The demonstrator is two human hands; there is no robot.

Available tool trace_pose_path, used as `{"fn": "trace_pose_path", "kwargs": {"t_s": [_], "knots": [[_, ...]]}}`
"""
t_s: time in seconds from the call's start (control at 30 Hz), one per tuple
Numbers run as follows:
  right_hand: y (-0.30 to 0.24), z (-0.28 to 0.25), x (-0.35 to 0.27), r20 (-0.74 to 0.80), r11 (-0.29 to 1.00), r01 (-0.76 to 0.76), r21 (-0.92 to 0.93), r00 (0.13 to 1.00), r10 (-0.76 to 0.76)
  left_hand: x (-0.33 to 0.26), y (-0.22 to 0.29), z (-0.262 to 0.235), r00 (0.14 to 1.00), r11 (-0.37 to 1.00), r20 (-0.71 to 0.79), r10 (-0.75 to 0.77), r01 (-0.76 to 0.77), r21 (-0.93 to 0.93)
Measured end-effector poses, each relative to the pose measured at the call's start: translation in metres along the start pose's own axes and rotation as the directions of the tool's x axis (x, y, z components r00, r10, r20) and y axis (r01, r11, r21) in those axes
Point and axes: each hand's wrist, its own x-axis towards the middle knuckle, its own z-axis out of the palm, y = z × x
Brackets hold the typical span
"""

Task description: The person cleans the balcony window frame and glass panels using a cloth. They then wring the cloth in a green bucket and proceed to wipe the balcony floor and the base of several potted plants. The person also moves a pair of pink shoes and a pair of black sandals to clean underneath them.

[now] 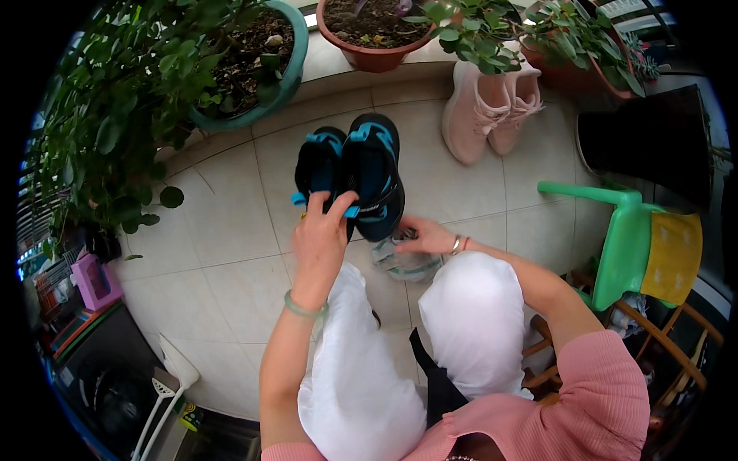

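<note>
A pair of black shoes (pixel 374 180) with bright blue trim stands side by side on the tiled floor ahead of me, heels toward me. My left hand (pixel 317 238) is at the heels, its fingers pinched at the openings and blue pull tabs of the pair. Just right of the near heel, my right hand (pixel 427 235) curls its fingers over a crumpled greyish rag or plastic bag (pixel 409 264); its exact kind is unclear. The fingertips of that hand lie close to the shoe's heel.
Pink sneakers (pixel 480 115) stand ahead on the right. Potted plants (pixel 374 51) line the far ledge. A green chair (pixel 619 253) with a yellow cloth (pixel 672 257) is at my right. A white dustpan-like tool (pixel 178 365) and a pink box (pixel 96 282) are at left.
</note>
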Motion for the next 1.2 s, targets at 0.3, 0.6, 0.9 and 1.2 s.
{"fn": "trace_pose_path", "kwargs": {"t_s": [0.3,0.6,0.9,1.2], "knots": [[-0.07,-0.073,0.041,-0.652,0.985,0.013,-0.174,0.748,-0.125,0.048,0.007,0.057,0.987,0.99,-0.114,0.117,-0.125,-0.064],[-0.06,-0.105,0.036,-0.721,0.999,-0.044,0.022,0.691,0.046,0.068,-0.013,0.069,0.926,0.975,-0.324,0.193,-0.217,-0.042],[-0.065,-0.127,0.058,-0.765,0.993,-0.114,0.03,0.636,0.096,0.098,-0.023,0.081,0.897,0.961,-0.361,0.256,-0.195,0.197],[-0.065,-0.123,0.073,-0.817,0.986,-0.162,-0.039,0.573,0.061,0.107,-0.033,0.093,0.912,0.952,-0.337,0.233,-0.143,0.269]]}}
